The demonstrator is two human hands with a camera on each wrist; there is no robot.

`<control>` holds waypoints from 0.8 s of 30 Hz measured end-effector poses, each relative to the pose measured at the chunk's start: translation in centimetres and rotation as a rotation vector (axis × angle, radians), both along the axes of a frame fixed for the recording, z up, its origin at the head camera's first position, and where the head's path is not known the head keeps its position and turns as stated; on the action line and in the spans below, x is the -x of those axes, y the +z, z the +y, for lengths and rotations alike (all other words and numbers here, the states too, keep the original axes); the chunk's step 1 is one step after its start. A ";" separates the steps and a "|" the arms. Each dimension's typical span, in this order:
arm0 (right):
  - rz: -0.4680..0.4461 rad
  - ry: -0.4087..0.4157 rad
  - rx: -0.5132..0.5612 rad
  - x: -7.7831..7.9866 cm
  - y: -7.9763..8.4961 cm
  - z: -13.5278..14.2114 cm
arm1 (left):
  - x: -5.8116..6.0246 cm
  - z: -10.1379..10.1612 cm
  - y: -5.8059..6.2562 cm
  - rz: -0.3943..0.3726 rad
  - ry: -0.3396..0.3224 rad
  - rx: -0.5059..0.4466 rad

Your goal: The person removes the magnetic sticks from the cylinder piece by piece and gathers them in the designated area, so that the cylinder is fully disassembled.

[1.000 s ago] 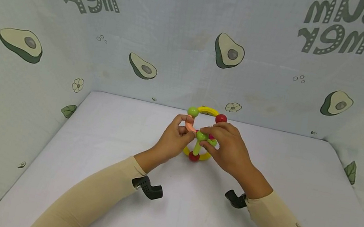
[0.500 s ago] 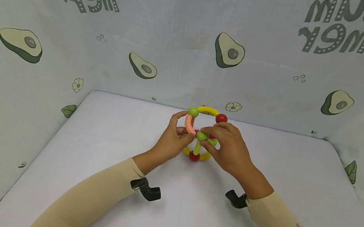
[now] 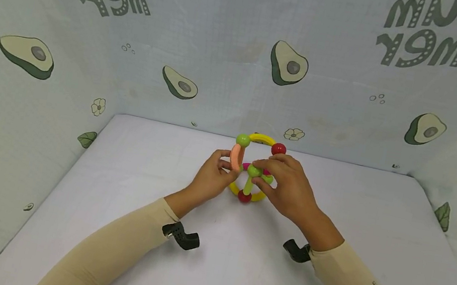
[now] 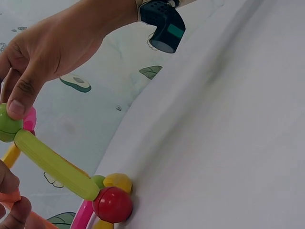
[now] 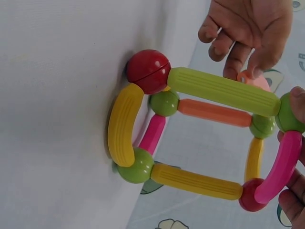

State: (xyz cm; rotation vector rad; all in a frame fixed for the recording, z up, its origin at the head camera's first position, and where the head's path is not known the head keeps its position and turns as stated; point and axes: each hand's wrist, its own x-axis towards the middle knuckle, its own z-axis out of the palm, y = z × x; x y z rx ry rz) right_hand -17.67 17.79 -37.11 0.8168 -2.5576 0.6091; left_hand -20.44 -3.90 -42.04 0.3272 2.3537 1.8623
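A ball-and-rod structure point(image 3: 254, 171) stands on a white table point(image 3: 211, 271), just right of center in the head view, red, green, yellow, pink and orange parts joined. A person's right hand point(image 3: 292, 188) pinches its near green ball point(image 5: 287, 115) between thumb and fingers. To the left, the left hand point(image 3: 210, 177) pinches a curved orange rod point(image 3: 236, 158); whether the rod touches the structure cannot be told. Tan sleeves point(image 3: 116, 245) run to the lower corners, black wrist devices point(image 3: 182, 236) at the cuffs. An avocado-print backdrop point(image 3: 228, 36) fills the upper frame.
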 end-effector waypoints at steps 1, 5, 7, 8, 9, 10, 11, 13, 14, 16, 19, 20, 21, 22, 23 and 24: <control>-0.001 -0.002 0.000 0.0 0.0 0.0 | 0.1 -0.1 -0.1 0.010 0.003 0.011; -0.005 -0.004 0.005 0.0 -0.1 0.1 | 0.4 -0.3 -0.6 0.043 0.020 0.047; -0.004 -0.001 0.010 0.0 -0.2 0.1 | 0.6 -0.4 -0.8 0.055 0.030 0.064; -0.003 0.001 0.012 0.0 -0.2 0.1 | 0.7 -0.4 -0.9 0.058 0.035 0.070; -0.002 0.004 0.015 0.0 -0.2 0.1 | 0.8 -0.5 -1.1 0.059 0.041 0.076; -0.001 0.007 0.017 0.0 -0.2 0.1 | 0.9 -0.6 -1.1 0.064 0.047 0.085; 0.000 0.008 0.018 0.0 -0.2 0.1 | 1.0 -0.6 -1.2 0.068 0.053 0.096; 0.000 0.011 0.020 0.0 -0.2 0.1 | 1.1 -0.8 -1.3 0.074 0.061 0.107; -0.001 0.012 0.021 0.0 -0.2 0.2 | 1.2 -0.8 -1.4 0.076 0.064 0.114; -0.002 0.010 0.017 -0.1 -0.2 0.2 | 1.3 -0.9 -1.4 0.084 0.068 0.130; -0.006 0.002 0.010 -0.1 -0.2 0.2 | 1.4 -0.9 -1.4 0.083 0.070 0.140; -0.007 0.000 0.008 -0.1 -0.2 0.1 | 1.3 -1.0 -1.4 0.082 0.070 0.144; -0.008 -0.002 0.006 -0.2 -0.1 0.1 | 1.4 -1.0 -1.4 0.082 0.071 0.147; -0.009 -0.004 0.006 -0.2 -0.1 0.1 | 1.4 -1.0 -1.4 0.082 0.071 0.148; -0.010 -0.005 0.007 -0.2 -0.1 0.1 | 1.4 -1.0 -1.4 0.083 0.072 0.150; -0.011 -0.005 0.007 -0.2 -0.1 0.1 | 1.4 -1.0 -1.4 0.086 0.073 0.153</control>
